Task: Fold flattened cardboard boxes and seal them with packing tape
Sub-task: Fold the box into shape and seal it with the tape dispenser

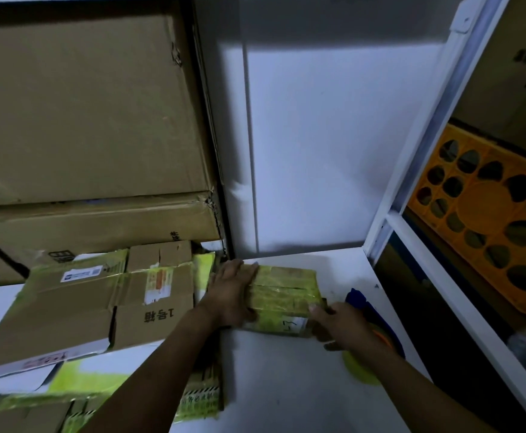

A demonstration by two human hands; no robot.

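small cardboard box wrapped in yellow-green tape, mid white table | left hand flat on its left end, fingers straight | right hand curled round blue-orange tape dispenser | prob light, stiff, slick; hold by edges

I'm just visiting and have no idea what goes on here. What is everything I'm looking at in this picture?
small box: one, brown wrapped in yellow-green tape, middle of the table
tape dispenser: one, blue and orange with a yellow roll, right of the small box
flattened boxes: a pile, count unclear, brown with yellow-green tape, left on the table
large cartons: two, brown, stacked behind the pile
table: one, white, beneath it all
shelf frame: one, white, right side
crate: one, orange with holes, in the shelf
left hand: lies flat on the small box's left end
right hand: seems to grip the tape dispenser, thumb at the box's near corner
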